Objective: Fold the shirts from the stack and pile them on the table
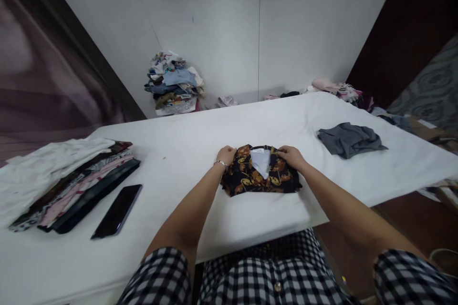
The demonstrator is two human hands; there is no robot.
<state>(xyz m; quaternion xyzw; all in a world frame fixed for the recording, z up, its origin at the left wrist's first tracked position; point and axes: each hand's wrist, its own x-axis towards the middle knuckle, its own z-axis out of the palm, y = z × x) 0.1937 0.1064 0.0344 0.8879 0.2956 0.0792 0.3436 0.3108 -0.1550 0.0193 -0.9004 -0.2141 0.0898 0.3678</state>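
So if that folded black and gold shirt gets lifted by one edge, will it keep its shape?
Probably not: the folded shirt looks like thin, soft cloth, so it would likely droop and unfold. It seems light, and could slide easily on the white sheet.

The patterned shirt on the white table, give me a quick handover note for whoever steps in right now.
Left hand rests on the far left corner of the black and orange shirt; right hand on its far right corner. The shirt lies folded into a compact rectangle, collar up. Done: a folded stack at left beside a phone. Left: a crumpled grey garment at right, plus a pile by the wall.
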